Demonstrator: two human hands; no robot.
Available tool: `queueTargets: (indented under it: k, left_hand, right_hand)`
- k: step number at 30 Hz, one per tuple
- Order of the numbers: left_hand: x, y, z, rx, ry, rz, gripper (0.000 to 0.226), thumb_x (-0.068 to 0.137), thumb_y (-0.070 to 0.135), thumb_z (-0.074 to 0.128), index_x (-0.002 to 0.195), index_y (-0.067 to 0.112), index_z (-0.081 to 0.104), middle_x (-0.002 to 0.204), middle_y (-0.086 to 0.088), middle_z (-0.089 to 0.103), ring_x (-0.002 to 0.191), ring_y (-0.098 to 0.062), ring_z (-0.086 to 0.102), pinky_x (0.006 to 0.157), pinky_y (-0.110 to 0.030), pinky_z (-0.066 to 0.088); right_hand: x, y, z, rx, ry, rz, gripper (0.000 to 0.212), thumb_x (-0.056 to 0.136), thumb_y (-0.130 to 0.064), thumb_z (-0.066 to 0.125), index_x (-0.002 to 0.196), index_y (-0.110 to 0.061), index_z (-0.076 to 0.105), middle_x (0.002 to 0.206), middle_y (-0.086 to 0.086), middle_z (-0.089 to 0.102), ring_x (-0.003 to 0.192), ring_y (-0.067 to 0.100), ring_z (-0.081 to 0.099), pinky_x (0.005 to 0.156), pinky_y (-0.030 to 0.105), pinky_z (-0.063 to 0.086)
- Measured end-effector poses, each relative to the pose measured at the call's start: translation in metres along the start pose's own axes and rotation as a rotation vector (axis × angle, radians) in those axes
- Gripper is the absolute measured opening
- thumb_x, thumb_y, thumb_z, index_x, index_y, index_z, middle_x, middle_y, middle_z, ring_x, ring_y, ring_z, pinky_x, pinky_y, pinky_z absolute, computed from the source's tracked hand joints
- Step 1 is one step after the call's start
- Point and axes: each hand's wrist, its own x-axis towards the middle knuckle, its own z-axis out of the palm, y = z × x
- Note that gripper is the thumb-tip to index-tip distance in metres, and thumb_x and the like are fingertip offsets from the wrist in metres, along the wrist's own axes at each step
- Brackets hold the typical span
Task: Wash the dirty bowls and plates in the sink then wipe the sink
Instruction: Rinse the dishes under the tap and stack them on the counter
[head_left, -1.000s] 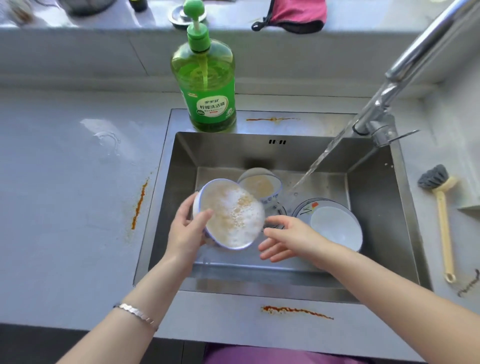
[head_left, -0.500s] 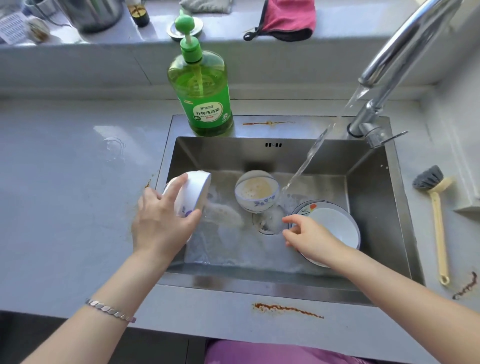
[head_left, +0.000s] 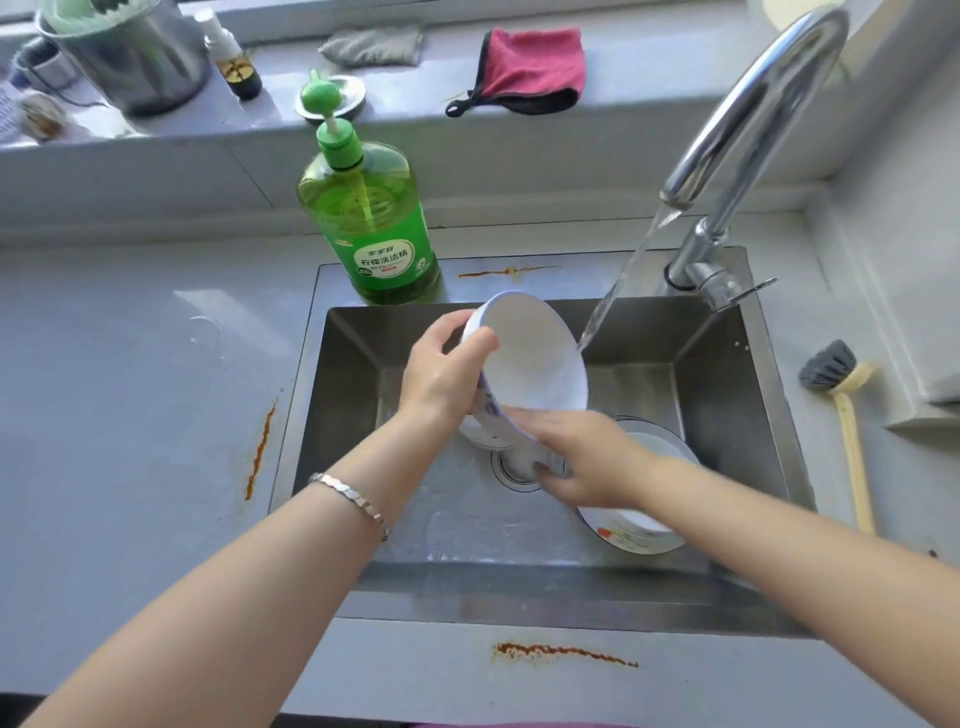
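Since half a second ago, left hand (head_left: 441, 374) lifted the white blue-patterned ceramic bowl (head_left: 530, 358) from the left edge of the steel sink (head_left: 363, 389) to centre. Right hand (head_left: 592, 462) left the flower-rimmed white plate (head_left: 623, 538) for it. Left hand grips the bowl's left rim, thumb inside. Right hand, fingers fairly straight, touches the lower rim. Bowl is tilted, mouth up-right; water stream (head_left: 618, 280) from the chrome faucet (head_left: 753, 104) hits its right rim. Interior lies just above the right hand, so that hand is nearer for rubbing. Count: one bowl, one plate; anything behind is hidden.

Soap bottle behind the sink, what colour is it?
The soap bottle is see-through green, with a green pump on top. Best seen in the head view.
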Motion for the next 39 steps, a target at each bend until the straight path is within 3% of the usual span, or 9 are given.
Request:
queueTargets:
  k: [4,8,14,18,23,28,32,37,39]
  left_hand:
    - [0.002,0.005,0.004,0.03,-0.073,0.021,0.031,0.059,0.033,0.054,0.088,0.039,0.065,0.075,0.013,0.063,0.053,-0.001,0.057,0.051,-0.025,0.047]
    - [0.007,0.001,0.007,-0.02,-0.014,-0.002,0.024,0.062,0.037,0.056,0.081,0.038,0.07,0.067,0.013,0.064,0.067,-0.016,0.058,0.064,-0.035,0.047]
    - [0.008,0.011,-0.012,0.083,-0.201,-0.113,0.016,0.083,0.014,0.054,0.085,0.027,0.063,0.071,-0.002,0.052,0.043,-0.012,0.046,0.037,-0.014,0.036]
    - [0.005,0.009,-0.014,-0.041,-0.137,-0.132,0.026,0.07,0.039,0.06,0.096,0.034,0.057,0.101,-0.003,0.059,0.075,-0.018,0.056,0.055,-0.023,0.043]
    - [-0.031,-0.037,0.016,-0.303,-0.022,0.081,0.062,0.072,0.022,0.063,0.121,0.05,0.037,0.111,-0.001,0.06,0.098,-0.018,0.059,0.087,-0.038,0.05]
    - [-0.018,-0.029,0.003,-0.212,0.047,0.105,0.041,0.084,0.01,0.05,0.125,0.017,0.056,0.115,0.002,0.061,0.091,0.0,0.055,0.077,-0.01,0.044]
    - [-0.011,-0.017,-0.018,0.029,-0.168,-0.003,0.033,0.073,0.021,0.046,0.098,0.036,0.061,0.092,0.012,0.06,0.082,-0.009,0.055,0.064,-0.03,0.048]
    - [-0.004,-0.005,-0.026,0.137,-0.323,-0.174,0.04,0.085,0.009,0.037,0.093,0.041,0.059,0.094,0.003,0.059,0.081,-0.018,0.057,0.056,-0.028,0.05]
    - [-0.001,-0.003,-0.03,0.157,-0.327,-0.171,0.039,0.086,0.009,0.037,0.102,0.038,0.058,0.094,0.001,0.058,0.078,-0.018,0.056,0.056,-0.027,0.048]
  right_hand:
    - [0.001,0.046,-0.021,-0.466,-0.046,-0.116,0.072,0.051,0.004,0.068,0.121,-0.012,0.062,0.127,0.006,0.06,0.116,0.025,0.058,0.103,0.037,0.039]
    - [0.003,0.003,0.004,-0.048,-0.069,0.054,0.071,0.081,-0.008,0.058,0.145,-0.019,0.028,0.149,-0.009,0.028,0.134,0.003,0.03,0.106,0.016,0.022]
    - [-0.008,0.044,-0.015,-0.421,0.022,-0.23,0.03,0.08,-0.016,0.049,0.095,-0.022,0.074,0.101,-0.005,0.072,0.096,0.018,0.068,0.094,0.026,0.037]
    - [0.0,0.026,-0.011,-0.462,0.172,-0.245,0.029,0.08,-0.008,0.047,0.077,-0.02,0.074,0.081,-0.007,0.074,0.082,0.016,0.071,0.075,0.026,0.055]
    - [0.009,-0.018,0.014,-0.171,0.392,0.043,0.029,0.074,-0.022,0.046,0.089,-0.02,0.071,0.066,-0.001,0.07,0.057,0.021,0.063,0.04,0.023,0.042]
    - [-0.002,-0.011,0.023,-0.133,0.159,-0.149,0.041,0.078,-0.018,0.046,0.114,-0.019,0.065,0.106,-0.001,0.071,0.089,0.016,0.069,0.064,0.026,0.055]
    - [0.007,0.038,-0.009,-0.589,-0.147,-0.378,0.044,0.071,-0.006,0.041,0.1,-0.015,0.073,0.104,0.001,0.072,0.093,0.021,0.069,0.081,0.031,0.054]
    - [0.051,0.043,-0.038,-0.831,-0.156,-0.534,0.058,0.097,-0.005,0.009,0.12,-0.011,0.063,0.128,0.003,0.06,0.12,0.02,0.055,0.113,0.036,0.018]
    - [0.048,0.045,-0.029,-0.811,-0.037,-0.531,0.046,0.098,-0.007,0.023,0.118,-0.009,0.063,0.13,0.005,0.058,0.122,0.02,0.053,0.114,0.036,0.015]
